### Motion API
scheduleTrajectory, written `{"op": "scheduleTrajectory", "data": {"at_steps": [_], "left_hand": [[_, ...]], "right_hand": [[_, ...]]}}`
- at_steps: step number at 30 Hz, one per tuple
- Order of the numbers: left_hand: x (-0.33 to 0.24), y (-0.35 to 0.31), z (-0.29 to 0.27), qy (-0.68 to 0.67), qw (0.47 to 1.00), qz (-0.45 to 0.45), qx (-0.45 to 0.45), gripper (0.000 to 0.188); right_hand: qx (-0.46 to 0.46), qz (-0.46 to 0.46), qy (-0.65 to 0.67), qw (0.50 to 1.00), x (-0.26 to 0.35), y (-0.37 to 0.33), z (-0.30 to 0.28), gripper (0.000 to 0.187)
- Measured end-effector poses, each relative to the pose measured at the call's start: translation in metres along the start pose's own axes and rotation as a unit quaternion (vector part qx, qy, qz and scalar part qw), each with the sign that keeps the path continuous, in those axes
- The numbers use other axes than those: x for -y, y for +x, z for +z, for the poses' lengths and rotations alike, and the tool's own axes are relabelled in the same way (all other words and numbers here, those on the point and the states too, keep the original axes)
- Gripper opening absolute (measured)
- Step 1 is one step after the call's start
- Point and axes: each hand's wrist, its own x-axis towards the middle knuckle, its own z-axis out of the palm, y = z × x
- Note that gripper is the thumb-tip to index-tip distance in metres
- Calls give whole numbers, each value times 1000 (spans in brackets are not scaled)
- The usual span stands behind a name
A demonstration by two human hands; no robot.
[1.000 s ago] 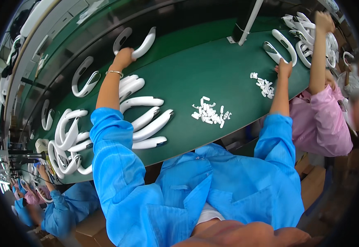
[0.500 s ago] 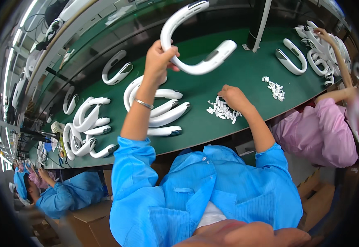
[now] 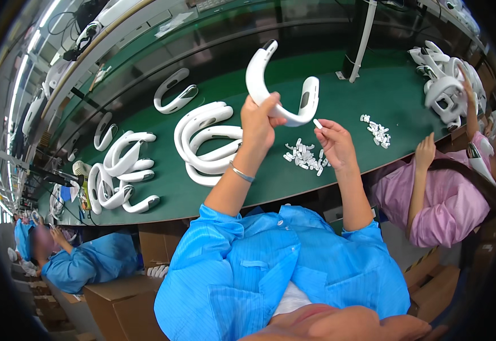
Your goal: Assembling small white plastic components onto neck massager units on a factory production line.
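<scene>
My left hand (image 3: 259, 122) is closed round the curved middle of a white U-shaped neck fan (image 3: 255, 77), held tilted above the green table. Between thumb and fingertips of my right hand (image 3: 339, 146) is a small white plastic piece (image 3: 317, 123), close to the fan's right arm but apart from it. Below that hand lies a loose heap of similar small white pieces (image 3: 301, 157). Beyond my left forearm, several neck fans (image 3: 181, 136) are stacked on the table, partly hidden by the arm.
More neck fans (image 3: 111, 165) lie to the left, with a single one (image 3: 174, 104) farther back. A second heap of small pieces (image 3: 380, 136) is at right. A dark post (image 3: 352, 57) stands behind. At right, a person in pink (image 3: 438, 199) handles a fan beside a pile.
My left hand has brought the neck fan nearer and to the right, turning it. My right hand has risen from the heap with a small piece. The single fan at far right has left its spot.
</scene>
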Motion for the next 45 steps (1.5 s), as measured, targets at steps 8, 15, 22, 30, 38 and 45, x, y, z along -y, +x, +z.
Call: {"op": "scheduleTrajectory", "data": {"at_steps": [8, 15, 22, 30, 38, 45], "left_hand": [[31, -40, 15, 82, 986, 95, 107, 39], [38, -46, -9, -68, 964, 6, 256, 50], [67, -78, 8, -84, 986, -72, 128, 59], [62, -81, -16, -80, 960, -219, 158, 59], [88, -76, -13, -191, 953, -163, 171, 54], [105, -77, -15, -163, 965, -159, 131, 41]], "right_hand": [[71, 97, 238, 964, -28, -1, -7, 23], [0, -45, 200, 979, -17, -1, 26, 18], [-184, -223, 15, 957, -27, -9, 67, 12], [-94, -238, -212, 943, -17, -47, 35, 13], [-39, -58, -305, 950, -11, -72, 32, 11], [-56, -172, -496, 849, -21, -69, 33, 13]]}}
